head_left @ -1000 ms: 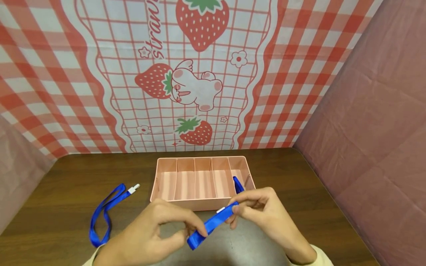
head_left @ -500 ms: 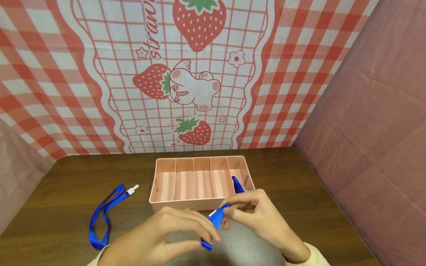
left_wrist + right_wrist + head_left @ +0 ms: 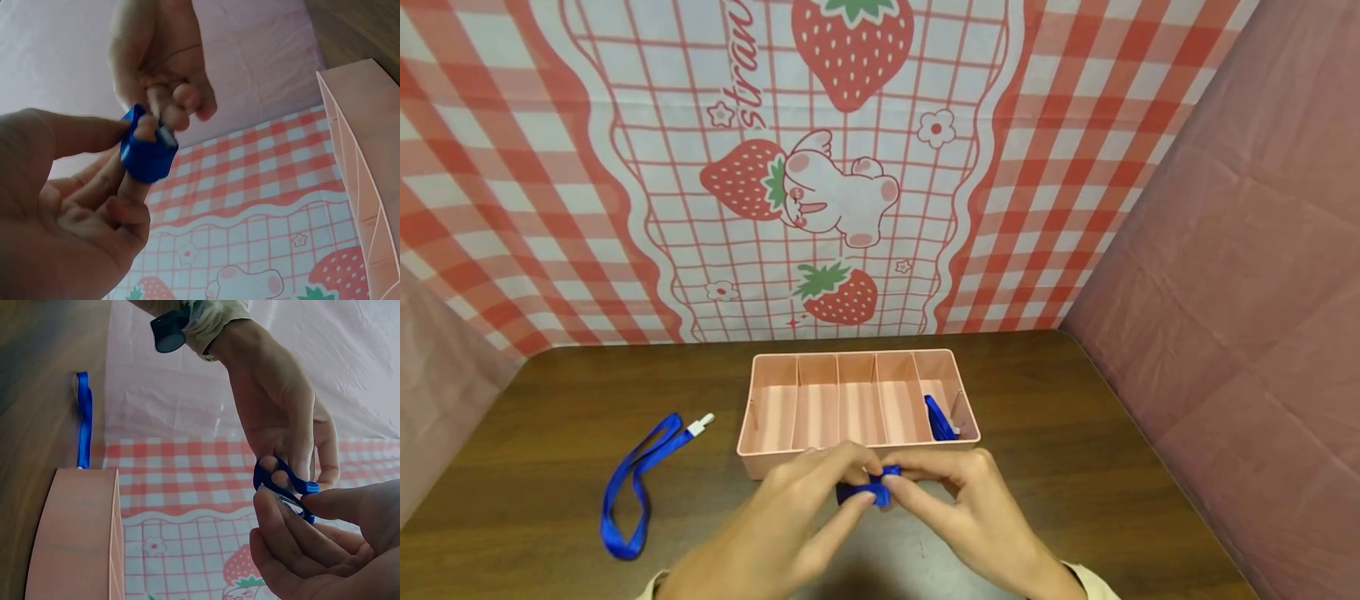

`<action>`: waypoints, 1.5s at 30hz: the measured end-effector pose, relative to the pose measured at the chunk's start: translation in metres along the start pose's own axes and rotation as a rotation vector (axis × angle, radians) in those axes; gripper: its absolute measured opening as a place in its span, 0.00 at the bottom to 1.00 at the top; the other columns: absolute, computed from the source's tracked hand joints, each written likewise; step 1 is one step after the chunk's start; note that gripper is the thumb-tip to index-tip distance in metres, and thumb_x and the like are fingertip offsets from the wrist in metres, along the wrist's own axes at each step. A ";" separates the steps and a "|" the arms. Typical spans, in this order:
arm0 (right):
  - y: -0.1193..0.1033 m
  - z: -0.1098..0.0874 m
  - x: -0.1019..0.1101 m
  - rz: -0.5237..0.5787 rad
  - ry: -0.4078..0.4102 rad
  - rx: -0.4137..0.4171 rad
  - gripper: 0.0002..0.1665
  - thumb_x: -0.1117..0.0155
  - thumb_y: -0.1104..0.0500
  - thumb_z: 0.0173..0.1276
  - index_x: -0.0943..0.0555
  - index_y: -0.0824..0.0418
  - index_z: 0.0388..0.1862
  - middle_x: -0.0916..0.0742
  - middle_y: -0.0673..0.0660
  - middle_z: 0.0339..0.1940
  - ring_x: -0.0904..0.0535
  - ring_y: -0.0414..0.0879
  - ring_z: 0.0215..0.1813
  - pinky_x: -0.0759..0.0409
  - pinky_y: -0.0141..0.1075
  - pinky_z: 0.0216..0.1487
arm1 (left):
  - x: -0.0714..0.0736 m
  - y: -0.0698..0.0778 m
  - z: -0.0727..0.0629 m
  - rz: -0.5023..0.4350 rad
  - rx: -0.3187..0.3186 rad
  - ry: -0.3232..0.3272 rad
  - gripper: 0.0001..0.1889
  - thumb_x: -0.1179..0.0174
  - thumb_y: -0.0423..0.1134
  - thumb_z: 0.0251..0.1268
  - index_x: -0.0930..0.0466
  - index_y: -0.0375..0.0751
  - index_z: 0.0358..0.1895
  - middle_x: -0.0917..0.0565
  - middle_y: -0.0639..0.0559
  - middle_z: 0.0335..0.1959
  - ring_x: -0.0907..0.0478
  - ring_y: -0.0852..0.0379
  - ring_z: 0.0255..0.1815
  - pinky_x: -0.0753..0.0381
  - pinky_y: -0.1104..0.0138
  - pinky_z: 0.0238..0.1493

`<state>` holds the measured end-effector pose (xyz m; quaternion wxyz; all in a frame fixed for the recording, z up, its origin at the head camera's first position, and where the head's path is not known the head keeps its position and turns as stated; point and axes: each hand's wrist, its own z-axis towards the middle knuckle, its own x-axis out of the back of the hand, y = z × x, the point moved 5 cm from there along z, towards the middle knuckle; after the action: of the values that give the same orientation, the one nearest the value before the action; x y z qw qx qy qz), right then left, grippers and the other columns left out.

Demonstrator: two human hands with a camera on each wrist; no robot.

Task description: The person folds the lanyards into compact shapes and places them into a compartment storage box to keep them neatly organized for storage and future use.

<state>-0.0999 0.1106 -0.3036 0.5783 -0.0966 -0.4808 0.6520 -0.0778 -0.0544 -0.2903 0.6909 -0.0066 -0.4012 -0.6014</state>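
Observation:
Both hands meet in front of the pink box, over a blue lanyard folded into a short bundle. My left hand pinches the bundle between thumb and fingers, and in the left wrist view the blue strap loops round fingertips. From the other side my right hand pinches its right end; a bit of white shows inside the fold. A second blue lanyard with a white clip lies loosely looped on the table to the left. Another folded blue lanyard sits in the box's rightmost compartment.
The pink box with several compartments stands just beyond the hands on the dark wooden table. A red-and-white strawberry cloth hangs behind it, and a pink cloth on the right.
The held strap went from a long flat strip to a short, tighter fold. My left hand moved up and closer to the right hand, which shifted slightly left and down.

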 end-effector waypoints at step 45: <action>0.003 -0.003 -0.004 0.254 0.044 -0.071 0.12 0.38 0.73 0.69 0.15 0.64 0.47 0.10 0.56 0.38 0.13 0.50 0.42 0.16 0.42 0.49 | -0.001 0.013 0.006 0.192 -0.116 0.253 0.09 0.49 0.38 0.77 0.19 0.40 0.41 0.16 0.52 0.42 0.23 0.57 0.43 0.27 0.71 0.49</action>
<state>-0.0985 0.1089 -0.3090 0.4976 -0.1915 -0.4748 0.7002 -0.0698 -0.0469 -0.2808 0.7886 -0.0091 -0.2731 -0.5509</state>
